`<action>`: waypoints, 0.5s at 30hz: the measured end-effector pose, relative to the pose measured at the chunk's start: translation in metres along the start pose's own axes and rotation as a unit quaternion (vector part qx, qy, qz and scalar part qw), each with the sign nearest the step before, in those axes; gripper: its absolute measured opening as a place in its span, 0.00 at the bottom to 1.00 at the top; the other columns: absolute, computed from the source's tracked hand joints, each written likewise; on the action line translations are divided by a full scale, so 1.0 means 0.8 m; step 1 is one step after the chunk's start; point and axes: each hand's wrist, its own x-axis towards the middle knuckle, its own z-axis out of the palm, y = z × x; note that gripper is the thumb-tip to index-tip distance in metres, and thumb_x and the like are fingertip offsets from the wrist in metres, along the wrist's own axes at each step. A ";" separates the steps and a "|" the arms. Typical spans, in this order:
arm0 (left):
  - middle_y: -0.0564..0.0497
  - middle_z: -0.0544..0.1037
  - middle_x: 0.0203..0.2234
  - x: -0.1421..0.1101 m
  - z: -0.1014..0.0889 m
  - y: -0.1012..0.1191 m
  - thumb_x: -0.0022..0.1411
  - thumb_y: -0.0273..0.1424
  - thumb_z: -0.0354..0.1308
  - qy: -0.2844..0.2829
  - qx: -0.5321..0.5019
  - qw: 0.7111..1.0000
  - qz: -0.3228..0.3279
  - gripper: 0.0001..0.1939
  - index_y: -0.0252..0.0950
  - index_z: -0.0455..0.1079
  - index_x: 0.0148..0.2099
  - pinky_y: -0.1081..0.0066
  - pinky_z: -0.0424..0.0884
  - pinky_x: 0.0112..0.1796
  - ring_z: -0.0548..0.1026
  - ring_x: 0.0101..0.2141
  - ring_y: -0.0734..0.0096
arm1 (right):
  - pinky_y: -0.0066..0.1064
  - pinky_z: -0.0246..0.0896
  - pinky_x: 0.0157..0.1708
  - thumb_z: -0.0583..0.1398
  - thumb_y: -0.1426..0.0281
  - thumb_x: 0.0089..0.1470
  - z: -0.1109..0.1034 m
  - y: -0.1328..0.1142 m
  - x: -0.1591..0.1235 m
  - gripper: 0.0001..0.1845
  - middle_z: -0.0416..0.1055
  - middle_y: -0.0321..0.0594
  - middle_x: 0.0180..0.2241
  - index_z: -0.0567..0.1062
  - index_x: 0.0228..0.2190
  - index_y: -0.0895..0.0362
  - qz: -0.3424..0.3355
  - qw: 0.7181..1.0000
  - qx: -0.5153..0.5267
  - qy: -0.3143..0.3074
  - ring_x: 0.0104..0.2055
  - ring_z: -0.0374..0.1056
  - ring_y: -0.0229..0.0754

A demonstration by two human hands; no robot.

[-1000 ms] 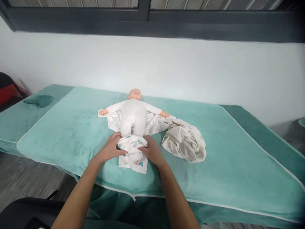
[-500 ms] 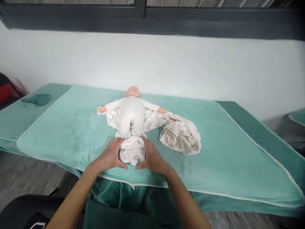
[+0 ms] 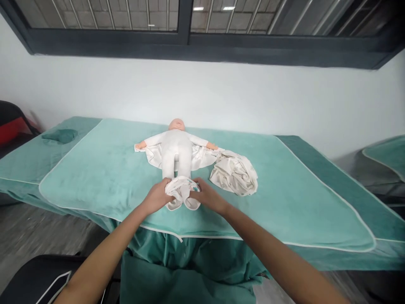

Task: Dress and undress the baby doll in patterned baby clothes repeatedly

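A baby doll (image 3: pixel 176 145) with a white cloth body lies on its back, arms spread, head toward the wall. Spread under its arms and torso is a white garment (image 3: pixel 204 157). A small white printed baby garment (image 3: pixel 181 184) is bunched around the doll's lower legs. My left hand (image 3: pixel 158 196) grips its left edge, fingers closed on the fabric. On the opposite edge my right hand (image 3: pixel 207 196) is closed too, its thumb pressing into the folds. The doll's feet are hidden or covered by cloth below the hands.
A crumpled pale cloth (image 3: pixel 234 173) lies right of the doll. Everything rests on a green-covered massage bed (image 3: pixel 300 202) with a face hole (image 3: pixel 60 136) at its left end. A white wall (image 3: pixel 221 93) and dark window frame (image 3: pixel 190 40) stand behind; a black chair (image 3: pixel 38 278) is at lower left.
The printed garment was cupped as a rounded bundle at the doll's feet; now it is bunched around the lower legs, and both hands have closed on its edges. The view has tilted up slightly.
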 end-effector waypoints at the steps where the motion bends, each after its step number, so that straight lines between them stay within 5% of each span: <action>1: 0.49 0.80 0.43 0.001 0.004 -0.004 0.55 0.34 0.62 0.003 0.029 1.000 -0.003 0.20 0.39 0.67 0.50 0.64 0.71 0.41 0.78 0.43 0.56 | 0.33 0.64 0.34 0.66 0.58 0.49 0.002 0.003 0.002 0.23 0.75 0.38 0.37 0.70 0.44 0.55 -0.003 1.000 -0.020 0.003 0.38 0.72 0.47; 6: 0.42 0.81 0.44 0.001 0.017 -0.022 0.64 0.35 0.55 0.032 0.196 0.979 0.045 0.15 0.40 0.68 0.52 0.56 0.69 0.44 0.79 0.44 0.47 | 0.34 0.62 0.33 0.64 0.58 0.52 0.023 0.018 0.012 0.20 0.77 0.40 0.38 0.69 0.44 0.53 -0.035 0.991 -0.118 0.056 0.37 0.72 0.48; 9: 0.43 0.81 0.46 -0.005 0.008 -0.025 0.63 0.32 0.55 0.029 0.204 0.976 0.063 0.16 0.41 0.68 0.54 0.57 0.69 0.46 0.79 0.44 0.49 | 0.34 0.62 0.34 0.65 0.60 0.51 0.021 0.007 0.007 0.19 0.77 0.41 0.37 0.71 0.43 0.54 -0.038 0.986 -0.148 0.064 0.38 0.72 0.49; 15: 0.49 0.79 0.49 -0.020 -0.067 0.007 0.52 0.33 0.63 -0.176 0.011 0.980 0.095 0.27 0.40 0.71 0.56 0.66 0.72 0.45 0.77 0.47 0.55 | 0.34 0.66 0.37 0.64 0.52 0.55 -0.044 -0.054 -0.026 0.21 0.79 0.40 0.41 0.79 0.42 0.55 -0.074 0.966 -0.014 -0.247 0.41 0.73 0.47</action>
